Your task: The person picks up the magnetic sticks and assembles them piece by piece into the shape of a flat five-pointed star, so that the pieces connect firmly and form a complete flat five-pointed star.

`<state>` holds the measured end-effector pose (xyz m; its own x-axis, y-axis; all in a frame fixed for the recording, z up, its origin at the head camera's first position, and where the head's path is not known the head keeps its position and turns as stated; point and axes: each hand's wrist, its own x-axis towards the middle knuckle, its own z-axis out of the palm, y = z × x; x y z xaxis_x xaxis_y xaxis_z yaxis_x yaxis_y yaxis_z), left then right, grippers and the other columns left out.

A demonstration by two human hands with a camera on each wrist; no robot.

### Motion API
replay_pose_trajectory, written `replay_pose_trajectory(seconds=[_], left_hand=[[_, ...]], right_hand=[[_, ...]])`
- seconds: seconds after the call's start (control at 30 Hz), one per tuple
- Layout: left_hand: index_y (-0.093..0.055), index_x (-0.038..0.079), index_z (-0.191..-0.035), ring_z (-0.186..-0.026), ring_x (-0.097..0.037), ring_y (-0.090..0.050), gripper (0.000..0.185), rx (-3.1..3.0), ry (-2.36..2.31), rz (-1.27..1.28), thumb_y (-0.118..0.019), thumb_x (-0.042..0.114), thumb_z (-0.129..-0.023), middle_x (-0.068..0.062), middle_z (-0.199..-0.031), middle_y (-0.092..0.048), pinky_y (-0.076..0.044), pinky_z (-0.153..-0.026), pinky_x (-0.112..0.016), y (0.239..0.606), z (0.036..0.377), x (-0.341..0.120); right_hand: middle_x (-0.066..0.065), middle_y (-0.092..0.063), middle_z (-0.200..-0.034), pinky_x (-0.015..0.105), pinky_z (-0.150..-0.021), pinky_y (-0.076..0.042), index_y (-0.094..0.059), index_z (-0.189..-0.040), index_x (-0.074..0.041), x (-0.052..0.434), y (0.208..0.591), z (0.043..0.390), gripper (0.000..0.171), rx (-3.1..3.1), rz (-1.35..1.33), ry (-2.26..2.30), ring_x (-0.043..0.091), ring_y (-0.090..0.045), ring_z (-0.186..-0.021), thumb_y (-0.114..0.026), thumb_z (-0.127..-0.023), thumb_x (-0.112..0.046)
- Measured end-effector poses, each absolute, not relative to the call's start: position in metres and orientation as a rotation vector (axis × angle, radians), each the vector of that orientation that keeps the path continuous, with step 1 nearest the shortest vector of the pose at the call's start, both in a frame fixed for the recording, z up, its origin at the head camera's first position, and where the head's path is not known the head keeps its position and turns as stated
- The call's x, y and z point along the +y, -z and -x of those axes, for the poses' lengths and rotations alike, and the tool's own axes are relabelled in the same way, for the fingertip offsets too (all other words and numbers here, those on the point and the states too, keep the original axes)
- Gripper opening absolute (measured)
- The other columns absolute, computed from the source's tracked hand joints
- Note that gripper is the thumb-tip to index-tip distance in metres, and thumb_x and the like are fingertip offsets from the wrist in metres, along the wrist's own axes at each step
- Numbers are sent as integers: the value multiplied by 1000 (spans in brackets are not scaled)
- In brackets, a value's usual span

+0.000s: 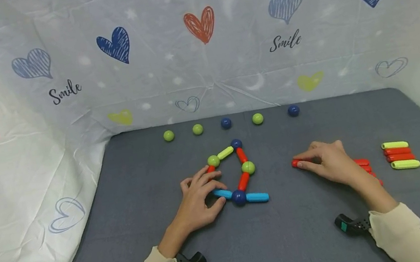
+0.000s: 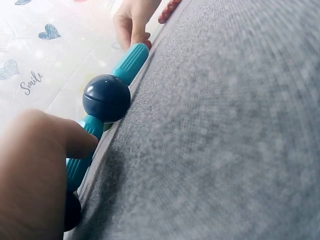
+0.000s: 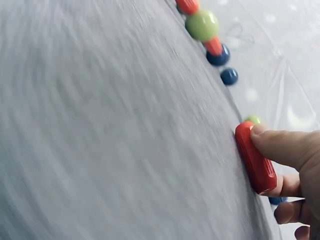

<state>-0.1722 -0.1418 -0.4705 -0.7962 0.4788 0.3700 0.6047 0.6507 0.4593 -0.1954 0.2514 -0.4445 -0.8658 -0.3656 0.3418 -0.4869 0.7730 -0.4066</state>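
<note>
On the grey table lies a partial ring of balls and magnetic sticks. My left hand (image 1: pixel 199 200) is at its left side, with the thumb and index finger pinching a light blue stick (image 1: pixel 223 194). That stick joins a dark blue ball (image 1: pixel 239 197), from which another light blue stick (image 1: pixel 257 197) points right. The fingers partly cover a red stick (image 1: pixel 210 169) below a green ball (image 1: pixel 213 161). In the left wrist view a dark ball (image 2: pixel 73 212) shows partly behind the hand. To the right, my right hand (image 1: pixel 331 161) pinches a red stick (image 3: pixel 256 159) just above or on the table.
Several loose balls line the table's back edge, among them a green ball (image 1: pixel 257 119) and a blue ball (image 1: pixel 293 110). Red sticks (image 1: pixel 362 162) lie partly behind the right wrist. A row of yellow and red sticks (image 1: pixel 401 157) sits farther right. A printed cloth (image 1: pixel 207 66) hangs behind.
</note>
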Motion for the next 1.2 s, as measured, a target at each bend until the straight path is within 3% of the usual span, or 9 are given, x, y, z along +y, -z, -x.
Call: replay_pose_trajectory(seconds=[0.13,0.27,0.43,0.57,0.8,1.2], left_hand=[[-71,29,-105,-151,-35,-35,13,-2645,844,901,-69,29,-92,-4,-146,-58,-20,-104,-64,470,172,-142],[-70,27,-116,-150,-36,-33,26,-2616,810,917,-67,34,-91,-7,-150,-54,-19,-103,-66,468,171,-139],[-65,28,-132,-150,-36,-34,45,-2583,699,977,-68,46,-92,-7,-150,-53,-18,-105,-65,465,166,-128],[-61,33,-137,-144,-30,-43,49,-2590,589,1025,-70,51,-92,0,-139,-61,-20,-107,-63,464,158,-115],[-67,35,-129,-114,-13,-54,38,-2587,548,1046,-72,48,-93,10,-114,-68,-21,-107,-61,466,150,-103],[-70,33,-112,-106,-11,-54,27,-2584,543,1020,-75,48,-90,11,-107,-67,-21,-108,-60,467,149,-102]], right_hand=[[-5,-62,-82,36,-70,-15,-79,-115,-17,245,446,193,29,-2747,-705,-729,3,-43,-65,-81,-87,-25],[-4,-62,-88,35,-70,-17,-76,-120,-16,248,445,192,34,-2795,-734,-727,2,-43,-67,-81,-86,-21],[-7,-63,-89,34,-71,-23,-76,-115,-16,256,442,192,31,-2819,-741,-756,2,-46,-68,-79,-85,-11],[-8,-64,-86,33,-71,-24,-77,-111,-15,251,443,194,25,-2793,-755,-768,1,-44,-66,-80,-86,-14],[-9,-64,-87,31,-72,-25,-77,-112,-14,216,453,189,24,-2742,-821,-826,-1,-42,-64,-80,-88,-17],[-8,-64,-86,30,-72,-27,-76,-112,-12,168,466,171,24,-2633,-754,-950,-1,-41,-62,-80,-88,-18]])
